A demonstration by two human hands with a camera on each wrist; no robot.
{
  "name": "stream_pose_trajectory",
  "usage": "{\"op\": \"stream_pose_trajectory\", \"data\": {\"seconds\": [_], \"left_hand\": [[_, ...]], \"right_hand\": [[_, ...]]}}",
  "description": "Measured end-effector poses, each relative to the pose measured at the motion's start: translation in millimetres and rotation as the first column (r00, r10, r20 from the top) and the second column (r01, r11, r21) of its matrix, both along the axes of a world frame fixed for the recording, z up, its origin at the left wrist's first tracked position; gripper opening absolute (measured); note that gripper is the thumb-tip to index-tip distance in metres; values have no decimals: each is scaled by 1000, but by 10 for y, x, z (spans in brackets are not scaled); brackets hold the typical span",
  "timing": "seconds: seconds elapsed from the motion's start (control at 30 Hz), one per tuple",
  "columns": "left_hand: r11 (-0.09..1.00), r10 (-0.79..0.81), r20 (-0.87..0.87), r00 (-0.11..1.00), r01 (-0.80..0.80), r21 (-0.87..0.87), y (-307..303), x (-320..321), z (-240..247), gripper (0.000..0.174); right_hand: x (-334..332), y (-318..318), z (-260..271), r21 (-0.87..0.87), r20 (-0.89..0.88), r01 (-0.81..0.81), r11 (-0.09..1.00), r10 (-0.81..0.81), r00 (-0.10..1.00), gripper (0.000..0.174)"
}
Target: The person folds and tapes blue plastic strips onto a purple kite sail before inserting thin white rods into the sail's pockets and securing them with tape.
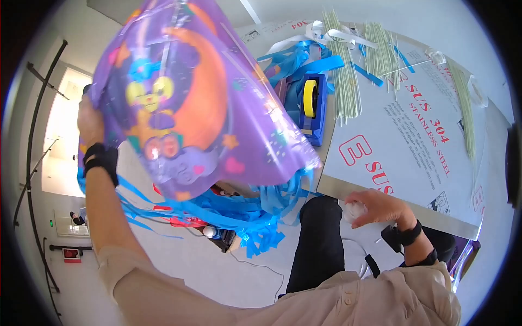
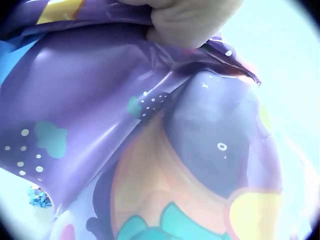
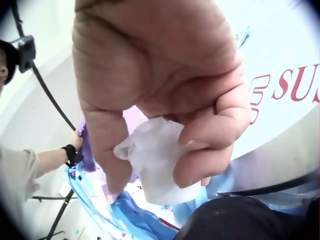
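Note:
High on the left in the head view, my left hand (image 1: 91, 120) grips the edge of a large, shiny purple plastic sheet (image 1: 244, 119) printed with a cartoon animal on an orange moon. In the left wrist view the fingers (image 2: 190, 25) bunch the sheet's upper edge, and the print hangs below in folds. My right hand (image 1: 380, 209) is low by the table edge, above my knee. Between its thumb and fingers it holds a small white roll (image 3: 167, 175) with crumpled translucent film (image 3: 155, 142) on top.
Blue ribbon strips (image 1: 228, 212) hang behind and below the sheet. On the table (image 1: 380, 141) stand a blue tape dispenser (image 1: 314, 117) with yellow tape and bundles of thin pale sticks (image 1: 348, 81). More blue ribbons (image 1: 293, 57) lie beside them. The table's metal edge (image 1: 391, 209) runs near my right hand.

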State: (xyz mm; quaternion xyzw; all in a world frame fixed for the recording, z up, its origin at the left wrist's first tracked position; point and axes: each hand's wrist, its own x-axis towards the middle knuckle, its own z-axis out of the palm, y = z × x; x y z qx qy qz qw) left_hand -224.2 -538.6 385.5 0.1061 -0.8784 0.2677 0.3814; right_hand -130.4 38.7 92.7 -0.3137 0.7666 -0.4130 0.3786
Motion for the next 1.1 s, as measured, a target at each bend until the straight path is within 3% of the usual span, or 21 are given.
{"op": "stream_pose_trajectory", "data": {"seconds": [0.1,0.27,0.47,0.6,0.67,0.7,0.77,0.8,0.83,0.87,0.93,1.1], "left_hand": [[1000,8,79,997,-8,-3,228,-559,-620,18],[973,232,193,953,-225,-59,586,-1090,-1503,12],[981,192,258,947,-191,-27,761,-1359,-1860,16],[978,51,296,954,-107,177,909,-1695,-2604,20],[958,-21,433,901,-105,265,1009,-1746,-2965,26],[918,-20,475,880,-172,356,1162,-1686,-3047,34],[864,-28,511,859,-237,445,1399,-1524,-3179,43],[818,-62,556,829,-276,504,1466,-1455,-3251,57],[768,-101,594,798,-317,557,1515,-1400,-3285,72],[765,-103,593,799,-318,561,1555,-1358,-3277,72],[700,-120,627,770,-382,604,1671,-1340,-3223,93],[655,-151,504,851,-296,695,1535,-1274,-3213,93]], "right_hand": [[0,21,-51,16,35,95,995,-96,995,53],[21,94,-210,-17,56,225,974,-224,973,51],[-20,129,-288,-102,123,461,881,-449,885,50],[-61,-42,-255,-64,48,389,919,-386,921,52],[-49,-57,-265,-32,-149,333,942,-334,931,51],[-61,-27,-274,-28,-151,331,943,-331,931,51],[-103,87,-302,108,-422,451,886,-370,828,49],[-146,134,-296,174,-474,480,860,-354,806,50],[-189,153,-246,177,-478,480,859,-351,805,50],[-222,177,-175,206,-476,486,849,-347,808,50],[-245,210,-116,239,-484,502,831,-347,804,50],[-226,258,-251,223,-525,537,814,-364,770,47]]}}
